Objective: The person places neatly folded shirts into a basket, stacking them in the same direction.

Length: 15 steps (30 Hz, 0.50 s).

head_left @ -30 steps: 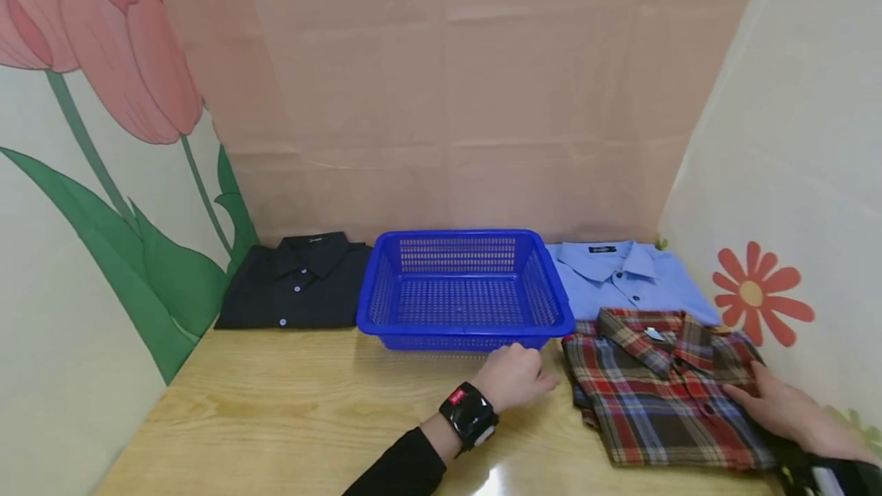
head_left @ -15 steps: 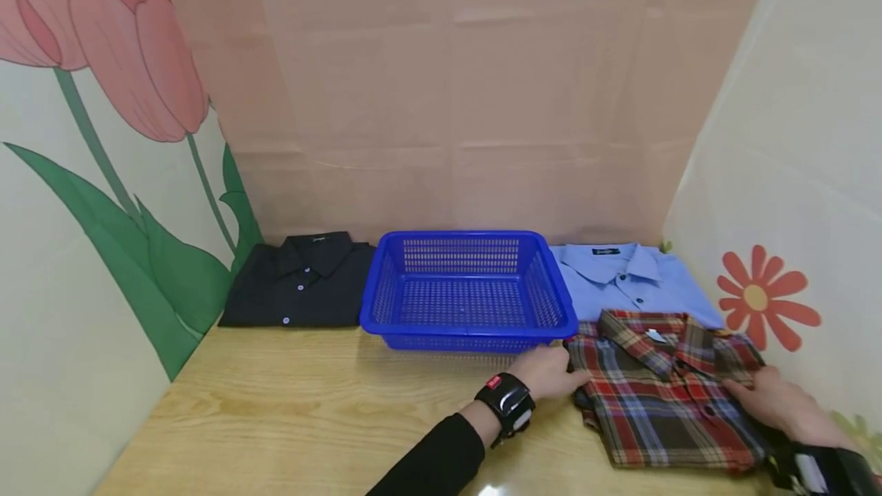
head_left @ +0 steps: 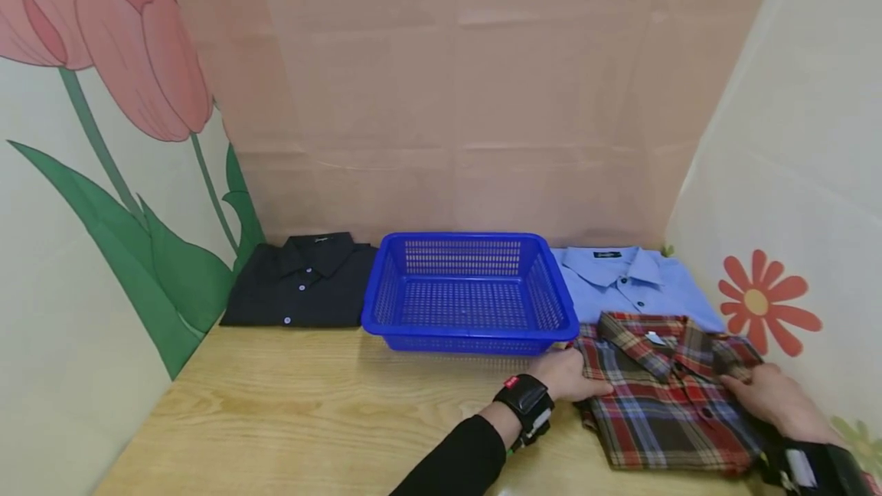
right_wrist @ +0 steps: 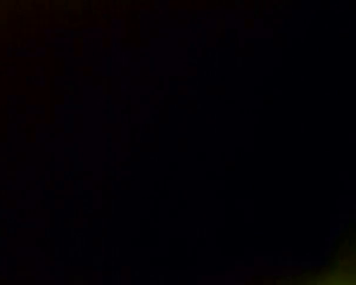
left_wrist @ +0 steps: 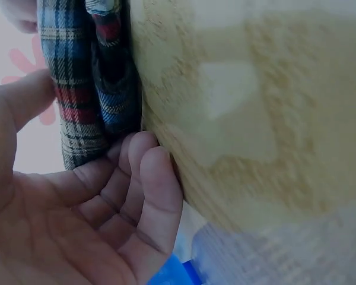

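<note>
A folded plaid shirt (head_left: 661, 396) in red, brown and blue lies at the right front of the table, collar toward the back. My left hand (head_left: 565, 375) grips its left edge, thumb on top. In the left wrist view the thumb of that left hand (left_wrist: 77, 219) presses the thick folded layers of the plaid shirt (left_wrist: 83, 107), and the curled fingers reach the lower edge by the tabletop. On the opposite side my right hand (head_left: 779, 400) holds the shirt's right edge, thumb on top and fingers hidden beneath. The right wrist view is almost black.
A blue plastic basket (head_left: 468, 335) stands at the middle back of the wooden table (head_left: 289, 412). Left of it lies a folded black shirt (head_left: 296, 297). Behind the plaid shirt is a folded light blue shirt (head_left: 641, 289). Cloth-covered walls stand at the back and both sides.
My left hand has moved right, from in front of the basket to the plaid shirt's left edge, and has taken hold of it. The right hand has stayed at the right edge.
</note>
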Motion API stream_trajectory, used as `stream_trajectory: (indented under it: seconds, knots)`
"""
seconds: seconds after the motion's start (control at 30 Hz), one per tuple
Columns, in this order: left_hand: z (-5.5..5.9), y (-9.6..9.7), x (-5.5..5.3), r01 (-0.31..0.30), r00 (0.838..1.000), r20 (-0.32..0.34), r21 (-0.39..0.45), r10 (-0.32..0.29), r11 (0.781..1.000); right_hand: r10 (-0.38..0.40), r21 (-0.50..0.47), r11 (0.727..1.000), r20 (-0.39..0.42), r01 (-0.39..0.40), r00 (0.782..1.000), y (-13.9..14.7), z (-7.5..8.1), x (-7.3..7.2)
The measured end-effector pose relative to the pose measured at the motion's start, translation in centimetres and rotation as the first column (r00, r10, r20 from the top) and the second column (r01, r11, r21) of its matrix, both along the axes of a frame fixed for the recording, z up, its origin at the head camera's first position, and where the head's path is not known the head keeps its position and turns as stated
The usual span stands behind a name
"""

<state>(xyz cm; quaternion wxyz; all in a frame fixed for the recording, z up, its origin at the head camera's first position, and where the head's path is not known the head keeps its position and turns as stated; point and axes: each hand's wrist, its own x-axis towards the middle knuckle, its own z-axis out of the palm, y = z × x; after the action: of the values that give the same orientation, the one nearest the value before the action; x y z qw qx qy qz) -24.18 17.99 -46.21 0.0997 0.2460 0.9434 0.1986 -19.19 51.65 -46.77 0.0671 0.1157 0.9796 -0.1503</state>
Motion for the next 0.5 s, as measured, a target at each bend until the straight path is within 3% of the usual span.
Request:
stream_trajectory:
  seconds: [0.1, 0.3, 0.37, 0.5]
  knots:
    - [-0.1, 0.1, -0.1, 0.003, 1.000, 0.011, -0.016, -0.003, 1.000, -0.018, -0.007, 1.000, -0.058, 0.017, 0.998, -0.2, -0.1, 0.0]
    - [0.1, 0.5, -0.1, 0.036, 0.999, -0.030, -0.008, -0.036, 0.999, -0.103, -0.008, 0.995, -0.152, 0.103, 0.983, -0.8, 0.1, 0.0]
    - [0.4, 0.5, -0.1, 0.046, 0.999, -0.007, 0.018, -0.045, 0.999, -0.113, -0.022, 0.994, -0.170, 0.111, 0.979, -0.9, 0.3, 0.0]
    - [1.0, 0.6, 0.2, 0.019, 0.995, 0.100, 0.091, -0.029, 0.996, -0.124, -0.042, 0.992, -0.191, 0.118, 0.974, -1.3, 0.8, 0.2]
